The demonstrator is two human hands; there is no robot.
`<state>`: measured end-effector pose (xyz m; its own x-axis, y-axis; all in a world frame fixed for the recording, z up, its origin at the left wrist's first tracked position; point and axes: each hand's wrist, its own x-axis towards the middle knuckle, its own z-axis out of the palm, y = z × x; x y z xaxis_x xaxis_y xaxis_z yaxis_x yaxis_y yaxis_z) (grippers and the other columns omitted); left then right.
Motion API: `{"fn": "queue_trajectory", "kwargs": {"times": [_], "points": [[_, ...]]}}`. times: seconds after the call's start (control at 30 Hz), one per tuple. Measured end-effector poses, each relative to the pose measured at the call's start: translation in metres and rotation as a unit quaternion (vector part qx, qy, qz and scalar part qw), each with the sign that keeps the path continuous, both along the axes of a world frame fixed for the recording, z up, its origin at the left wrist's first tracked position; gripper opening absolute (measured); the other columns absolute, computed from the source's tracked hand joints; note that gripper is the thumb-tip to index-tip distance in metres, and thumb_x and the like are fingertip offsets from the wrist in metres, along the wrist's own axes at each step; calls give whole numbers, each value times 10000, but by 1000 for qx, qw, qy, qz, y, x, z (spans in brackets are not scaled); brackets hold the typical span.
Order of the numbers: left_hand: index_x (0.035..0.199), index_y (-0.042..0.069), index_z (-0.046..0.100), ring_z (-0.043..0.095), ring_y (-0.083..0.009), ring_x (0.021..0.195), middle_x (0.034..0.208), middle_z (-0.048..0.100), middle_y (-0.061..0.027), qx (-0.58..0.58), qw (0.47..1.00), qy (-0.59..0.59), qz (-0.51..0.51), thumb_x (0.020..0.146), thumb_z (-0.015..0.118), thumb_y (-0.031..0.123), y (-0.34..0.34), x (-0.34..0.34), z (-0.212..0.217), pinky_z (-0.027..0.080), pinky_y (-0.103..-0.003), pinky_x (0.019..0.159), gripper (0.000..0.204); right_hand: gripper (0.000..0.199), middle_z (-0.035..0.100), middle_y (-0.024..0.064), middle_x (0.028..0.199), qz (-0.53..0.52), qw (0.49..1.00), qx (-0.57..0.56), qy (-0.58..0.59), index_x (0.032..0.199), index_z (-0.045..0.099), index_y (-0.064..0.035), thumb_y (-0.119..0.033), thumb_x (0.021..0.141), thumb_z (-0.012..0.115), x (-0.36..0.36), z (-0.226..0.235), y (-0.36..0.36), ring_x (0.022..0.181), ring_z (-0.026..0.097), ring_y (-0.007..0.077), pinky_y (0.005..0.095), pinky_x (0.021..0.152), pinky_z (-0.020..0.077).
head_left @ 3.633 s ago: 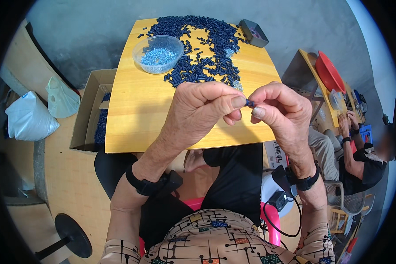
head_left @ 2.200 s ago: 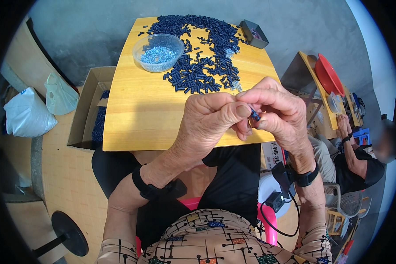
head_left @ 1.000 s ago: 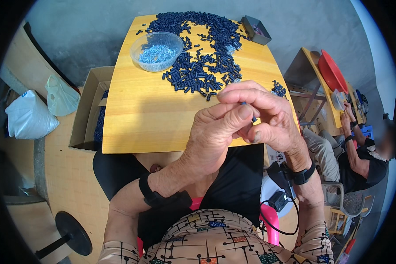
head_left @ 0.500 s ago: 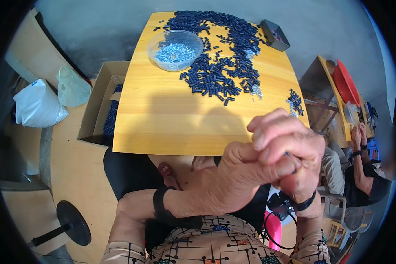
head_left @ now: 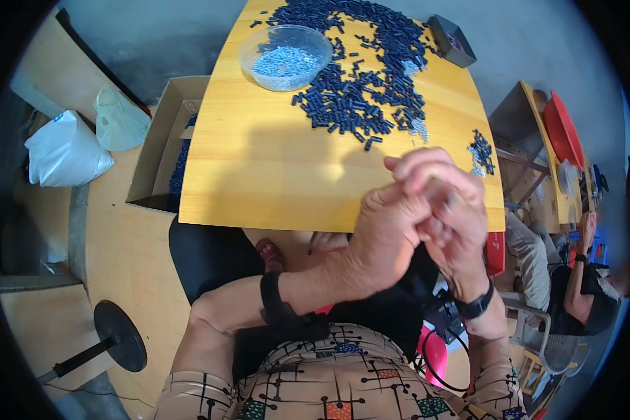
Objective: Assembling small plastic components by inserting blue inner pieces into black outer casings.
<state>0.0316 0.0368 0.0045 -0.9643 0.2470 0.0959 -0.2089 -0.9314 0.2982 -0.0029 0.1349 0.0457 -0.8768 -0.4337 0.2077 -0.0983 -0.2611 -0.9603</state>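
My left hand and my right hand meet above the table's near right edge. Both have their fingers curled and pressed together, the right fingers arching over the left thumb. Whatever sits between them is too small and too covered to name; a faint greyish glint shows by the right fingertips. Beyond them, a big spread of short dark blue tube-like pieces lies on the wooden table. Small silvery pins lie along its right side. A clear round bowl contains many more silvery pins.
Near the table's right edge is a smaller heap of dark pieces. A dark open box stands at the far right corner. Left of the table, a cardboard box holds dark pieces. A co-worker sits at another table with a red basin.
Both hands have drawn slightly back and left, staying together; the right fingers have shifted their hold. The table sits higher in view, and a red box now shows under its right edge.
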Motion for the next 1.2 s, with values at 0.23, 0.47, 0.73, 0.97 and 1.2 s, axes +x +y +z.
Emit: {"fn": "queue_trajectory", "kwargs": {"times": [0.23, 0.47, 0.73, 0.97, 1.2], "points": [[897, 112, 560, 448, -81, 693, 761, 494, 35, 14, 999, -26, -26, 903, 547, 250, -1, -14, -5, 378, -248, 637, 139, 307, 583, 38, 935, 75, 993, -31, -91, 967, 630, 36, -250, 856, 628, -11, -6, 8, 541, 394, -5, 128, 445, 267], [907, 96, 535, 455, -92, 703, 765, 481, 35, -4, 999, -30, -24, 877, 549, 261, 1, -5, -3, 377, -256, 651, 169, 339, 583, 35, 924, 80, 995, 8, -64, 979, 635, 42, -268, 843, 639, -3, 2, 9, 525, 378, 5, 135, 450, 267], [928, 83, 530, 499, -122, 748, 828, 530, -4, 0, 1000, -24, -12, 886, 508, 197, 1, 5, -3, 405, -273, 675, 124, 353, 611, 109, 981, 27, 999, -16, -36, 922, 643, 66, -275, 827, 642, 6, -7, 4, 513, 405, 12, 139, 442, 271], [970, 140, 516, 459, -89, 754, 836, 509, 35, 14, 998, -67, 2, 904, 507, 260, 4, -16, -25, 379, -267, 715, 137, 319, 637, 101, 894, 25, 984, -65, -166, 916, 636, 48, -262, 847, 622, -13, -30, -1, 581, 468, 35, 141, 468, 311], [969, 139, 534, 452, -76, 754, 810, 490, 54, 60, 997, -56, -16, 898, 524, 282, -8, -19, -22, 375, -255, 700, 159, 335, 615, 22, 799, 41, 988, -13, -146, 956, 636, 26, -297, 879, 592, -16, -20, -8, 650, 518, 22, 129, 592, 413]]}}
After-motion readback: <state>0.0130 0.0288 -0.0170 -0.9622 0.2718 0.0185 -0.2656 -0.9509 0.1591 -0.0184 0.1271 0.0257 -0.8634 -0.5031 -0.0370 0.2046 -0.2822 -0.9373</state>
